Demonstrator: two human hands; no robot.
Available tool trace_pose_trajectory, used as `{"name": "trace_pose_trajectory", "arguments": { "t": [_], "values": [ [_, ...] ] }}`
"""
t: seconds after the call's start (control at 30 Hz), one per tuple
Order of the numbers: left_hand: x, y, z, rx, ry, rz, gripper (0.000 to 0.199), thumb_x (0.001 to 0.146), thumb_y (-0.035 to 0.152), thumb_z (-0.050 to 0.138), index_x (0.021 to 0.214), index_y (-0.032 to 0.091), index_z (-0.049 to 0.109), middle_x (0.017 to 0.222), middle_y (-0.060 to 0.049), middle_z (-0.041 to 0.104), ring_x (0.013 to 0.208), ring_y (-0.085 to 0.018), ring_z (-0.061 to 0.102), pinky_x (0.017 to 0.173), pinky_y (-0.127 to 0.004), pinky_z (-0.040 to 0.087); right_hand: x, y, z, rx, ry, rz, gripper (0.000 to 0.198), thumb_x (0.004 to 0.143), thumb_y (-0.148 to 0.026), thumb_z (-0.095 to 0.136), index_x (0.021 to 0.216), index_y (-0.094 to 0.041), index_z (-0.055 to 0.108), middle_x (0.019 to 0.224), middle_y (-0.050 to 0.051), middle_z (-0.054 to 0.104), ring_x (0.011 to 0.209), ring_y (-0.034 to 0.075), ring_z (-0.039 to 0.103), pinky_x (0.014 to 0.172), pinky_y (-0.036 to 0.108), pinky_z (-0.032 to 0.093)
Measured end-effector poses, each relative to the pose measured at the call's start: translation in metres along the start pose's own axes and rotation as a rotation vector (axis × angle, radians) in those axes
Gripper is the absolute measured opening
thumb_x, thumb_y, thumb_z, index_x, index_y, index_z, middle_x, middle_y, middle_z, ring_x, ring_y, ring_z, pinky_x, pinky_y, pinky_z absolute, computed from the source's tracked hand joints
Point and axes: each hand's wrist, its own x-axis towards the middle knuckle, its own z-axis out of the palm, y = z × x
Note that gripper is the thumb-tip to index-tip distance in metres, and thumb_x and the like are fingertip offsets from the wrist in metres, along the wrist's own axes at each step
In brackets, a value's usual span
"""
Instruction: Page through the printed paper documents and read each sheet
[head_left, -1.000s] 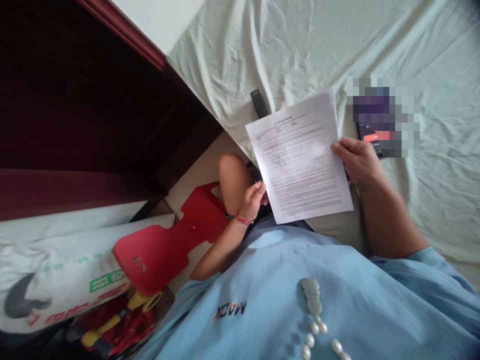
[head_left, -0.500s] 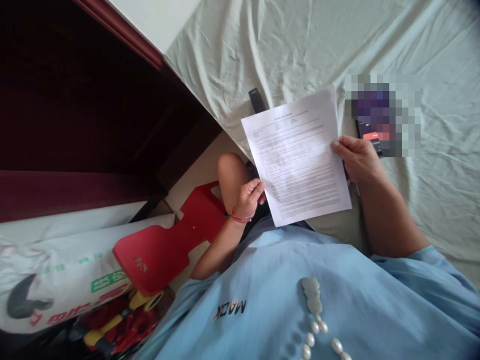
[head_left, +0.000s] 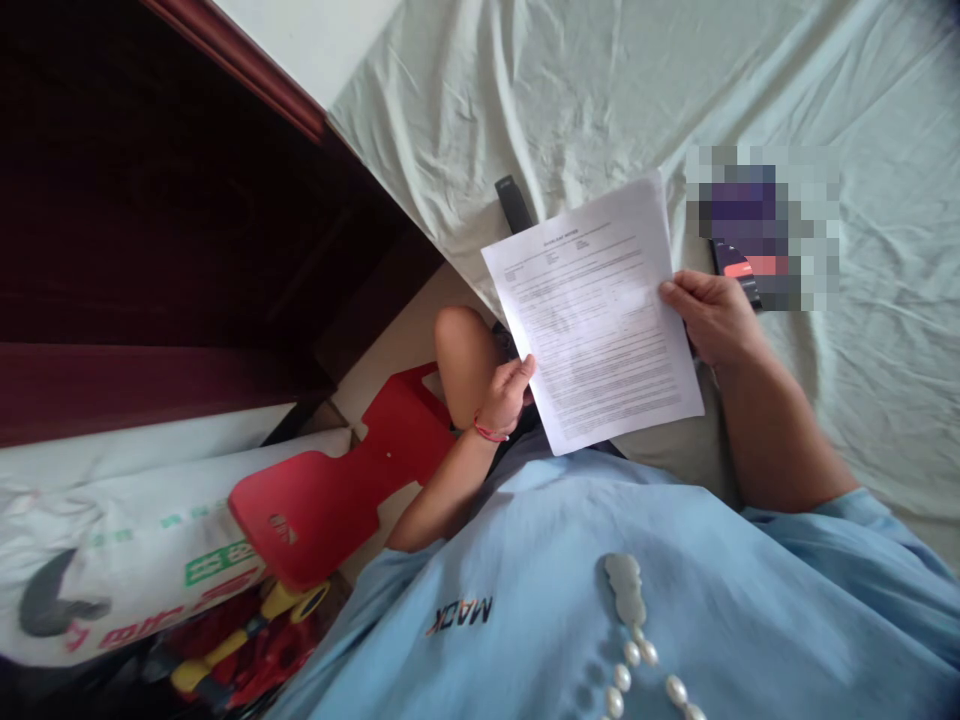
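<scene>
Head view: the left hand [head_left: 504,395] and right hand [head_left: 716,315] grip a printed paper [head_left: 592,335] between them, over the edge of a pale cloth [head_left: 600,90].
Each thumb presses a side edge of the paper; the fingers behind are partly hidden, and the fine print is too small to read. The paper covers one end of a black object [head_left: 513,203], and pixelation blots out most of a phone [head_left: 729,262]. Compared with half a second ago, the left thumb reaches slightly further onto the paper.

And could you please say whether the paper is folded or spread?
Spread: the left hand and right hand hold the paper, all corners showing.
</scene>
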Motion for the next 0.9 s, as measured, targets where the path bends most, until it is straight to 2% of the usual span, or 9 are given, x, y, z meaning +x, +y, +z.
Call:
{"name": "trace_pose_trajectory", "arguments": {
  "t": [0.1,0.17,0.37,0.43,0.53,0.67,0.77,0.9],
  "values": [
    [0.0018,-0.0051,-0.0001,0.038,0.014,0.067,0.065,0.080,0.081,0.080,0.081,0.016,0.075,0.074,-0.006,0.074,0.072,-0.019,0.070,0.067,-0.033,0.056,-0.0008,-0.0010,0.0001,-0.002,0.002,0.003,0.038,0.084,-0.058,0.087,0.076,-0.027,0.067,0.065,-0.001,0.061,0.052,0.015,0.053,0.042,0.030,0.040],
    [0.0021,-0.0071,-0.0009,0.052,0.016,0.097,0.064,0.083,0.079,0.079,0.089,0.016,0.078,0.083,-0.008,0.079,0.084,-0.023,0.075,0.078,-0.036,0.060,-0.0010,-0.0017,0.0002,0.001,-0.001,0.001,0.037,0.085,-0.058,0.087,0.077,-0.027,0.068,0.065,-0.001,0.060,0.051,0.014,0.053,0.042,0.030,0.039],
    [0.0004,-0.0093,-0.0026,-0.013,0.019,0.025,0.063,0.079,0.080,0.082,0.075,0.018,0.072,0.065,-0.004,0.068,0.066,-0.020,0.069,0.057,-0.032,0.052,-0.0011,-0.0031,0.0003,0.006,-0.006,0.003,0.036,0.082,-0.058,0.089,0.077,-0.027,0.071,0.064,-0.001,0.061,0.049,0.013,0.050,0.039,0.028,0.035],
    [0.0000,-0.0102,-0.0014,-0.041,0.020,0.028,0.062,0.081,0.080,0.081,0.077,0.018,0.073,0.065,-0.004,0.068,0.072,-0.022,0.073,0.061,-0.034,0.056,-0.0014,-0.0035,0.0003,0.003,-0.004,0.003,0.037,0.081,-0.059,0.089,0.076,-0.027,0.071,0.064,-0.001,0.060,0.049,0.013,0.049,0.039,0.027,0.035],
    [-0.0003,-0.0105,0.0012,-0.045,0.025,0.058,0.061,0.082,0.078,0.081,0.087,0.017,0.078,0.079,-0.007,0.077,0.087,-0.026,0.078,0.075,-0.037,0.062,-0.0016,-0.0030,-0.0001,0.001,-0.008,-0.008,0.039,0.083,-0.060,0.088,0.075,-0.027,0.071,0.064,-0.001,0.060,0.050,0.013,0.050,0.039,0.028,0.036],
    [-0.0006,-0.0084,0.0025,-0.039,0.035,0.079,0.062,0.081,0.077,0.082,0.092,0.016,0.081,0.091,-0.010,0.082,0.096,-0.028,0.079,0.085,-0.040,0.063,-0.0008,0.0000,-0.0018,0.005,-0.020,-0.011,0.035,0.086,-0.058,0.087,0.077,-0.028,0.072,0.066,-0.001,0.062,0.051,0.014,0.052,0.040,0.028,0.038],
    [-0.0009,-0.0076,0.0015,-0.062,0.016,0.073,0.061,0.079,0.076,0.085,0.093,0.017,0.081,0.088,-0.010,0.081,0.098,-0.030,0.079,0.085,-0.042,0.063,-0.0001,0.0020,-0.0027,-0.001,-0.014,-0.023,0.035,0.087,-0.057,0.086,0.077,-0.027,0.072,0.068,0.000,0.063,0.053,0.014,0.053,0.042,0.029,0.040],
    [-0.0015,-0.0099,0.0013,-0.086,-0.003,0.038,0.061,0.078,0.077,0.085,0.091,0.018,0.080,0.076,-0.008,0.076,0.094,-0.031,0.080,0.079,-0.041,0.064,-0.0001,0.0019,-0.0029,-0.033,-0.011,-0.026,0.037,0.089,-0.056,0.085,0.075,-0.026,0.068,0.065,-0.001,0.057,0.050,0.013,0.049,0.041,0.029,0.035]
  ]
}}
